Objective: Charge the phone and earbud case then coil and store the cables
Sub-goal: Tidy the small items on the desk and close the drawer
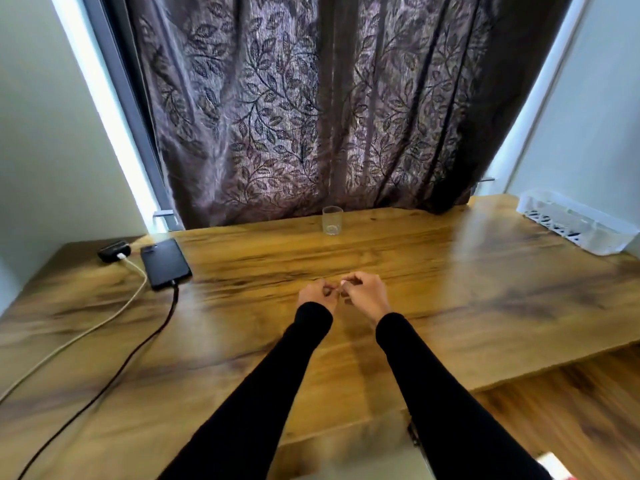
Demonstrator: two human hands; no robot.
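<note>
A black phone (165,263) lies on the wooden table (433,271) at the far left, with a black cable (152,336) plugged into its near end. Left of it sits a dark earbud case (113,251) with a white cable (100,322) plugged in. Both cables trail off the table's left front. My left hand (317,295) and my right hand (363,293) hover close together over the middle of the table, fingers curled. Neither hand visibly holds anything. Both hands are well right of the phone.
A small clear glass (332,220) stands at the back centre by the patterned curtain (311,105). A white plastic basket (575,220) sits at the far right corner. The table's right front edge steps down to wooden floor (571,410).
</note>
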